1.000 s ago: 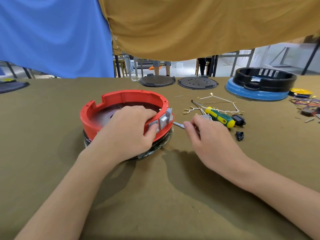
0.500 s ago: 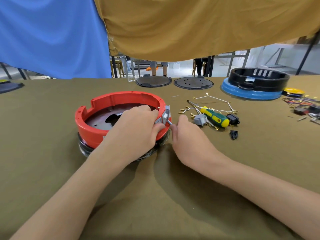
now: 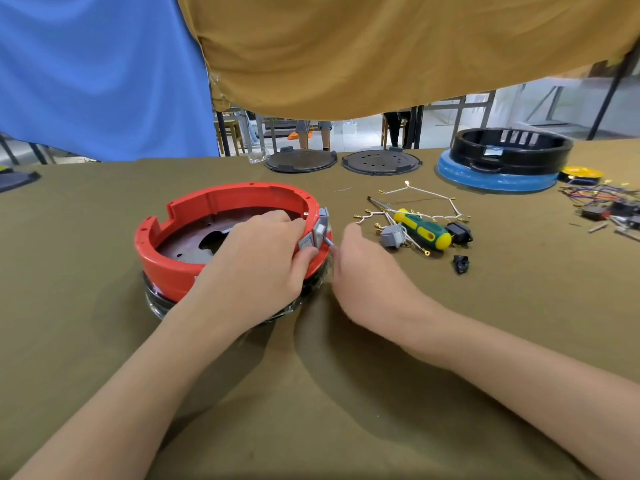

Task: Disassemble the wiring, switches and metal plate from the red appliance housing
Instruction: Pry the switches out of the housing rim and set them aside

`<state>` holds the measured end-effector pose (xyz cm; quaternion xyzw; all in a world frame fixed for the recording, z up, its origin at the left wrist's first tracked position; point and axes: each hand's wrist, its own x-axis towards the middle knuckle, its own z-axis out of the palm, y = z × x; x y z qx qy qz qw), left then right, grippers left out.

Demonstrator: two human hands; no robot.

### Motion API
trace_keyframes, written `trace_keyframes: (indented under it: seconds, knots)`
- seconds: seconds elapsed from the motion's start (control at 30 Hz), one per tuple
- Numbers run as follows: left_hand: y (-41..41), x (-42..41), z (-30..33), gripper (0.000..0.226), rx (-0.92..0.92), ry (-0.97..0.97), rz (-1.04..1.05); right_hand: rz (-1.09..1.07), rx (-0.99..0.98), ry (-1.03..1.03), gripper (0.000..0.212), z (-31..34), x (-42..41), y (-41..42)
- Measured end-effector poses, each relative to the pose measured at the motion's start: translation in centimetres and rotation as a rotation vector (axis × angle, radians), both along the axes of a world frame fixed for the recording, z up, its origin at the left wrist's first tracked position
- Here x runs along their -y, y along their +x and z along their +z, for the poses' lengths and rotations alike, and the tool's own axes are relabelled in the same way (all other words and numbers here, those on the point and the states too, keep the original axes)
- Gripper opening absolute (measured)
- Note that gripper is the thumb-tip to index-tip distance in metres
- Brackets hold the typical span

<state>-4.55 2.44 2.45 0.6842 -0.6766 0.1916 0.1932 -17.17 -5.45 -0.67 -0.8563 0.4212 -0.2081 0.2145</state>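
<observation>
An olive cloth covers the table. Near its middle, the red housing is gripped at the rim by the left hand; the right hand pinches a thin metal tool against the grey switches. Blue and tan curtains hang behind. No writing is legible.

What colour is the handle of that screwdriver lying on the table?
The screwdriver handle is green and yellow, seen in the head view.
</observation>
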Motion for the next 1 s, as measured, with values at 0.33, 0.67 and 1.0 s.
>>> trace_keyframes:
  seconds: [0.33,0.67,1.0]
  knots:
    - [0.2,-0.3,0.2,0.028,-0.049,0.002,-0.033,0.166,-0.124,-0.146,0.014,1.7,3.8,-2.4]
    - [0.2,-0.5,0.3,0.031,-0.09,0.011,-0.047,0.2,-0.259,-0.328,0.01,2.9,3.9,-3.4]
    - [-0.3,0.0,-0.5,0.027,-0.025,-0.05,0.015,-0.156,0.388,0.649,0.009,1.5,-0.8,1.0]
